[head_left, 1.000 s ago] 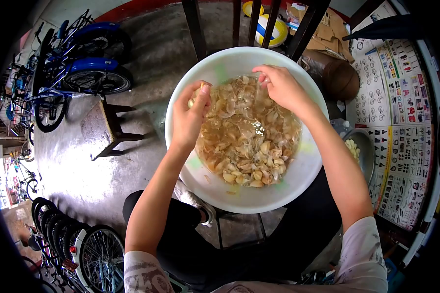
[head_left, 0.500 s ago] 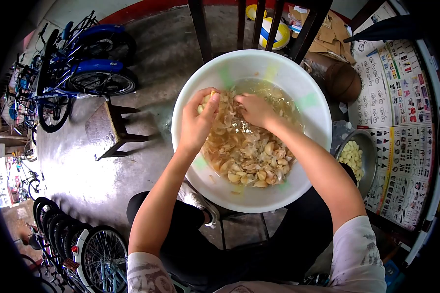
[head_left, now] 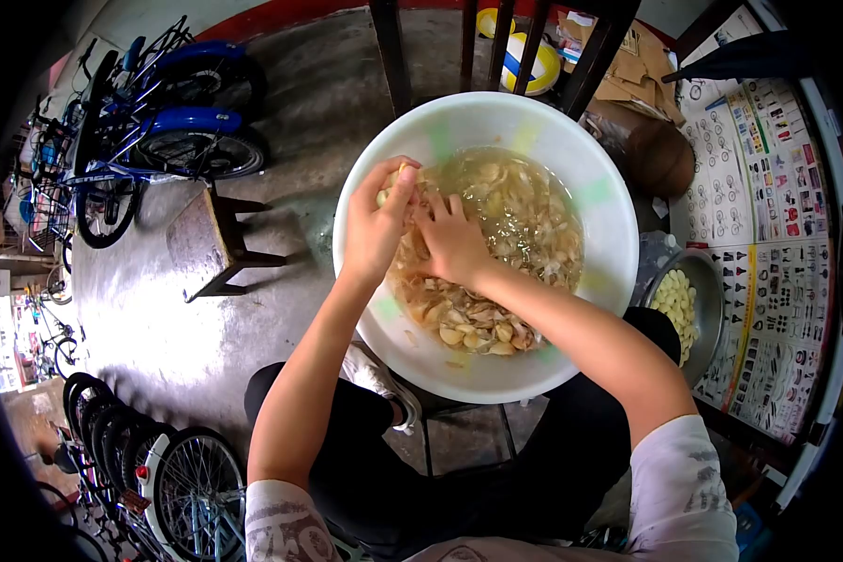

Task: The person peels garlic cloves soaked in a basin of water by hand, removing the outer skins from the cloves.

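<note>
A large white basin [head_left: 609,215] holds water with garlic cloves [head_left: 482,332] and loose papery skins [head_left: 520,239]. Over the basin's left side, my left hand [head_left: 375,225] is closed around pale peeled garlic cloves, which show between thumb and fingers. My right hand [head_left: 454,242] lies just right of it, back upward and fingers apart, against the skins at the water's surface. Its fingertips come close to my left hand; whether they touch is unclear. Nothing shows in its grip, though the palm is hidden.
At the right, a metal bowl [head_left: 712,309] contains peeled cloves. A small wooden stool [head_left: 201,239] stands left of the basin, with blue bicycles [head_left: 192,136] behind it. Dark wooden bars [head_left: 389,56] rise beyond the basin. A printed poster sheet [head_left: 768,318] lines the far right.
My right hand has moved left and toward me across the basin, its fingers now spread beside my left hand. Skins have shifted away from the water's middle. My left hand stays closed on cloves.
</note>
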Available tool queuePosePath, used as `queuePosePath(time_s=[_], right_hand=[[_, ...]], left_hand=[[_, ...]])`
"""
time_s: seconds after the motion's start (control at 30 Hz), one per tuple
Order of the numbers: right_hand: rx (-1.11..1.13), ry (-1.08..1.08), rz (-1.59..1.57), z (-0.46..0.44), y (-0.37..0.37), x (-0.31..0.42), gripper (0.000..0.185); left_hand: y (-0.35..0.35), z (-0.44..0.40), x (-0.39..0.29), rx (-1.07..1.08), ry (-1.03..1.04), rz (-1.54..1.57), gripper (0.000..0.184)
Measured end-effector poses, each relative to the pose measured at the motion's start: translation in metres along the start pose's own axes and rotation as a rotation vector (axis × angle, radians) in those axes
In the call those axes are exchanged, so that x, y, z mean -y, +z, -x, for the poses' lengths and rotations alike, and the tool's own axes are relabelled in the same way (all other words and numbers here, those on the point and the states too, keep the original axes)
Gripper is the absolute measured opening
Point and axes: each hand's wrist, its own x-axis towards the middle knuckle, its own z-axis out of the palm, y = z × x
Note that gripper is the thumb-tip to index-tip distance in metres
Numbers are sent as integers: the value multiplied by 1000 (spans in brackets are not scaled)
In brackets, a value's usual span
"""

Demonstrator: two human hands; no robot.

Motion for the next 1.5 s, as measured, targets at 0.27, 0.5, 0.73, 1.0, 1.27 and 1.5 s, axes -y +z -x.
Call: queuePosePath(time_s=[0.27,0.5,0.73,1.0,1.27,1.5], right_hand=[[-1,-161,-154,0,16,-13,43],[-18,36,-811,-14,29,-17,45],[383,103,-1018,-19,0,-2,54],[-26,-259,-239,7,25,8,54],[-10,-288,-307,7,29,5,36],[25,2,-705,-11,13,-2,23]], left_hand=[[1,1,6,10,16,-11,28],[-3,4,3,1,2,37,25],[-13,1,-7,2,6,56,24],[-11,0,-5,6,4,49,24],[-7,0,0,-9,-11,32,25],[-11,1,-5,7,-1,52,25]])
